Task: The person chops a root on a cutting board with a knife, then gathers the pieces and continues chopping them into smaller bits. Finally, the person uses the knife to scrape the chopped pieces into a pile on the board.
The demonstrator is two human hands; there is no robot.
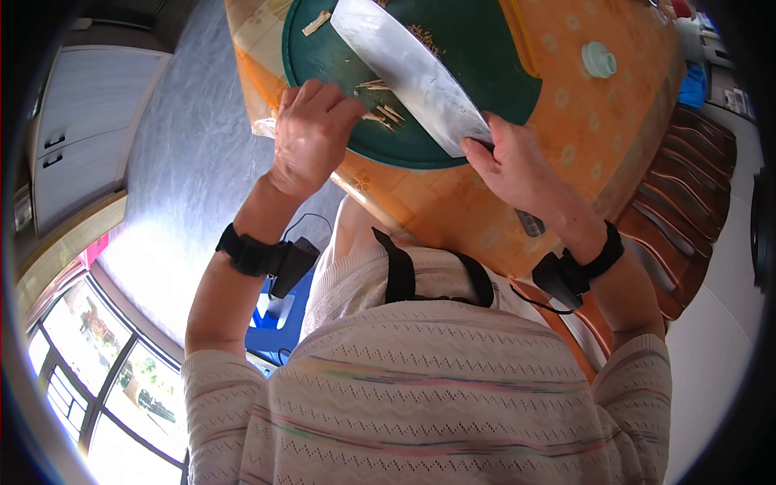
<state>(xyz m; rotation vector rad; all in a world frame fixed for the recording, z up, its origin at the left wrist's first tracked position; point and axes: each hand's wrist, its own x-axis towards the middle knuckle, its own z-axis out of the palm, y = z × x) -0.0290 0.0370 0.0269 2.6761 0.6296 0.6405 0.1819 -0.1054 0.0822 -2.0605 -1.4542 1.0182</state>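
My right hand (517, 166) grips a large cleaver (412, 77), its broad metal blade slanting up and left across a round dark green cutting board (493, 77). At the board's near left edge, my left hand (315, 133) is closed with fingers curled down; what they hold, if anything, is hidden. Thin pale brown strips (390, 115) lie by its fingertips, left of the blade. Small brown chopped bits (424, 39) sit on the far side of the blade. A larger pale piece (317, 23) rests near the board's upper left rim.
The table has an orange patterned cover (453, 206). A pale green-white cap-like object (598, 60) stands right of the board, beyond a yellow strip-like edge (521, 36). A brown slatted wooden seat (687, 178) runs along the right. A blue plastic item (279, 315) is below left.
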